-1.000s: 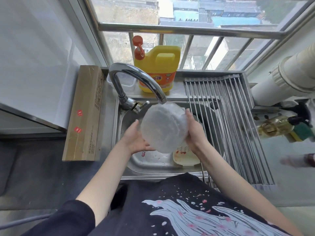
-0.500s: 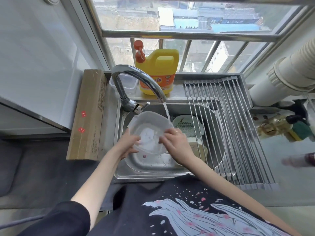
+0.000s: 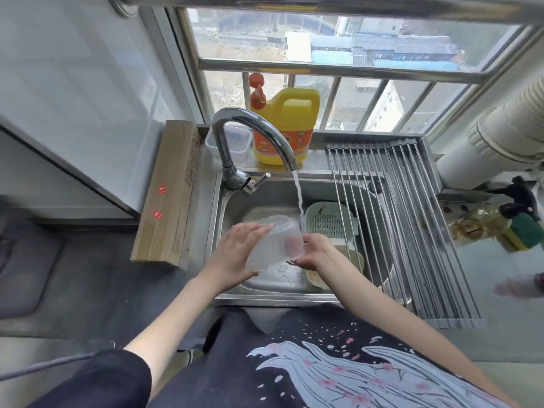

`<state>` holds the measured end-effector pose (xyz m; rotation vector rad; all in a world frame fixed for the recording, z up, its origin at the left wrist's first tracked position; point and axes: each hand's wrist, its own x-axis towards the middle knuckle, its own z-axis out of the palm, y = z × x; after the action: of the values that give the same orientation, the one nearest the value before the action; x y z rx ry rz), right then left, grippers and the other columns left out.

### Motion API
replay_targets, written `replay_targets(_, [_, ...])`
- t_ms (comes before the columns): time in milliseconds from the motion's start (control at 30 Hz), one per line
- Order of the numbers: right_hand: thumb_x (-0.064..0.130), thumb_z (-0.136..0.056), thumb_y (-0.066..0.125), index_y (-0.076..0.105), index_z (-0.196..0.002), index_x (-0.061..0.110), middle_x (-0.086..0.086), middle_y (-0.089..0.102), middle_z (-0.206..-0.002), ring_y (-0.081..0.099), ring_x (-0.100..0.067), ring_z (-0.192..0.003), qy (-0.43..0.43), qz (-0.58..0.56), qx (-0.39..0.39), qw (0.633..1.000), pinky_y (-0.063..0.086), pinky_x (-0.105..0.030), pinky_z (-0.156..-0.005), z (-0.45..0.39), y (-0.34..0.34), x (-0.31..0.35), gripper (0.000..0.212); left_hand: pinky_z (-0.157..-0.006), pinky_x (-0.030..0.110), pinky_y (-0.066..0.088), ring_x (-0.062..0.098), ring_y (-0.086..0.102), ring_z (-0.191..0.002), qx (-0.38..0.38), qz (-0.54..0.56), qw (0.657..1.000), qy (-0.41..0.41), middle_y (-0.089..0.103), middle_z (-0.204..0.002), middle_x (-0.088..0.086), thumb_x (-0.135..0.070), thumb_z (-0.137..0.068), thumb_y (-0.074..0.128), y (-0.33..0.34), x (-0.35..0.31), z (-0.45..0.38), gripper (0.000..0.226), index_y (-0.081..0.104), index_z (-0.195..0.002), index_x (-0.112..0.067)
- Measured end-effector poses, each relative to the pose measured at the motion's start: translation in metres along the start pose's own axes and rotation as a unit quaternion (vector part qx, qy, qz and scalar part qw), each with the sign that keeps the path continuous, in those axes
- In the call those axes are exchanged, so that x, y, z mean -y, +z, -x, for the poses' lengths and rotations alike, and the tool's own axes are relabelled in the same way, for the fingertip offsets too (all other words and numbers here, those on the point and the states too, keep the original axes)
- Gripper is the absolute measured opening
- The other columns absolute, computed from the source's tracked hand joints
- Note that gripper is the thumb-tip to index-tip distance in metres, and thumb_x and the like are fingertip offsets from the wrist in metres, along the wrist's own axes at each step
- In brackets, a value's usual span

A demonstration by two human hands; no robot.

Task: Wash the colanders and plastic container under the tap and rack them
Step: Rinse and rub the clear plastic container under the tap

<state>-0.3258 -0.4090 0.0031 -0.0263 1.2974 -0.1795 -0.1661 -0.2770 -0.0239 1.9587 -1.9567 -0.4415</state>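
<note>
A clear plastic container (image 3: 273,245) lies tilted on its side over the sink (image 3: 265,201), its mouth toward the left. My left hand (image 3: 235,254) grips its rim end, fingers over the top and thumb underneath. My right hand (image 3: 316,251) holds its base end. Water (image 3: 298,195) runs from the tap (image 3: 250,134) and lands just behind the container's right edge. A pale green colander (image 3: 329,223) sits in the sink to the right. A beige colander (image 3: 354,260) lies partly under it and behind my right wrist.
A roll-up steel drying rack (image 3: 412,231) covers the right part of the sink. A yellow detergent jug (image 3: 284,128) and a small clear box (image 3: 235,142) stand on the back ledge. A long cardboard box (image 3: 169,192) lies left of the sink. Bottles (image 3: 494,225) crowd the right counter.
The container came down from just under the spout into the sink, where my right hand rubbed inside it. Now it is turned on its side, held at both ends.
</note>
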Motion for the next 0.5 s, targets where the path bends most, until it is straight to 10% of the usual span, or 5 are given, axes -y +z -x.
replay_targets(167, [0.050,-0.091,0.048,0.066,-0.110,0.013,-0.008,0.069,-0.107,0.064,-0.030,-0.100,-0.052,0.047,-0.071,0.995,0.051,-0.042,-0.093,-0.031,-0.008,-0.023,0.045,-0.113,0.040,0.028,0.024,0.034,-0.135,0.000,0.138,0.963,-0.231,0.039,-0.146,0.003,-0.015,-0.068,0.081,-0.001,0.023,0.015,0.095,0.028,-0.147,-0.020])
replay_targets(300, [0.054,-0.082,0.055,0.065,-0.094,0.028,-0.001,0.070,-0.106,0.061,-0.027,-0.102,-0.126,0.036,0.032,0.991,0.043,-0.050,-0.098,-0.032,0.004,-0.032,0.030,-0.081,0.038,0.054,0.028,0.058,-0.109,-0.094,0.505,0.727,-0.456,0.055,-0.129,0.010,-0.026,-0.098,0.049,-0.012,0.013,0.007,0.042,0.042,-0.138,-0.017])
replay_targets(400, [0.051,-0.091,0.050,0.068,-0.097,0.013,-0.006,0.068,-0.097,0.062,-0.026,-0.094,-0.209,0.105,0.021,0.972,0.049,-0.048,-0.093,-0.032,0.009,-0.034,0.043,-0.079,0.042,0.053,0.027,0.061,-0.104,-0.061,0.654,0.606,-0.449,0.062,-0.116,0.008,-0.050,-0.101,0.021,-0.024,-0.002,0.002,0.049,0.055,-0.119,-0.020])
replay_targets(500, [0.052,-0.096,0.039,0.065,-0.093,0.018,-0.003,0.060,-0.080,0.052,-0.015,-0.066,-0.288,0.265,-0.011,0.920,0.046,-0.026,-0.059,-0.025,0.010,-0.031,0.043,-0.093,0.044,0.049,0.023,0.059,-0.109,-0.122,0.634,0.636,-0.423,0.063,-0.120,0.008,-0.062,-0.096,0.021,-0.028,-0.005,-0.002,0.061,0.059,-0.119,-0.022])
